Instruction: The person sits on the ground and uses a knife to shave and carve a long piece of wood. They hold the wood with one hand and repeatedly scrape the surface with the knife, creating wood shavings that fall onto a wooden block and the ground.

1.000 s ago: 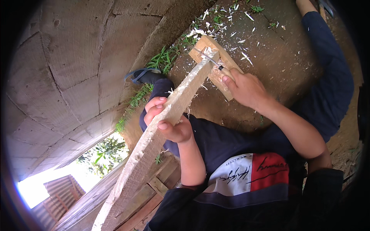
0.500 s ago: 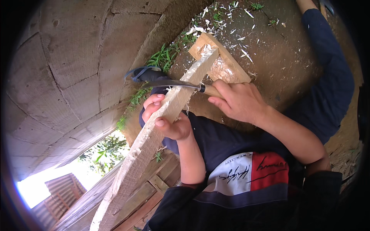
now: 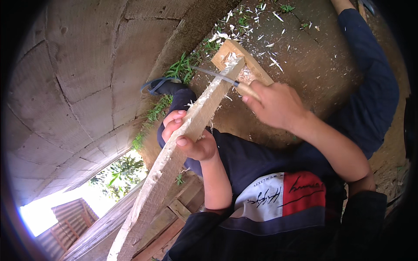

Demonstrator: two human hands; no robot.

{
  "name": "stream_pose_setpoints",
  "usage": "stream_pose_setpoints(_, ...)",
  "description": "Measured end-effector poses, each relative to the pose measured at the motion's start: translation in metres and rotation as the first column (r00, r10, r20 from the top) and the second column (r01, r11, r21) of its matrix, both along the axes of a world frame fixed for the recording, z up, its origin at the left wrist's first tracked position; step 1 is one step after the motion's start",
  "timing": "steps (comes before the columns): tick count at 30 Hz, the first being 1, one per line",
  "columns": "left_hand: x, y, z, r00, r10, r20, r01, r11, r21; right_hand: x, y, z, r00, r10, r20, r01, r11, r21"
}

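Left hand (image 3: 191, 137) wrapped around long wooden plank (image 3: 174, 165), tip resting on wood block (image 3: 244, 61) on dirt ground (image 3: 313, 61). Right hand (image 3: 272, 104) closed on knife (image 3: 226, 79), blade against plank edge. Shavings (image 3: 265, 26) scattered nearby.

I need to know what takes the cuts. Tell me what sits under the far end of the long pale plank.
The long pale wooden plank rests its far end on a short wooden block lying on brown dirt strewn with wood chips. The contact spot itself is hidden.
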State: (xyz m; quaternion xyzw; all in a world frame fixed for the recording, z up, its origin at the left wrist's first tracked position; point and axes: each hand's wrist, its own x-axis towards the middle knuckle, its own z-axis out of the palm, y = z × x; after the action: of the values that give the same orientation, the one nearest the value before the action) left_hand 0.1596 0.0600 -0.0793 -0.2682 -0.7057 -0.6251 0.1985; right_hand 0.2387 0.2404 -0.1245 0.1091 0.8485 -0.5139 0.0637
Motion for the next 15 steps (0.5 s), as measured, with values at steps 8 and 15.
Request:
stream_pose_setpoints(8, -0.001, -0.001, 0.0, 0.999, 0.033, -0.022, -0.033, 0.999, -0.022, 0.004, -0.009, -0.006, 0.999, -0.038, 0.033, 0.037, 0.999, 0.025)
stream_pose_setpoints(15, -0.004, 0.001, 0.0, 0.997, 0.055, -0.045, -0.056, 0.998, -0.015, 0.003, -0.016, -0.016, 0.993, -0.107, -0.044, 0.106, 0.994, -0.024)
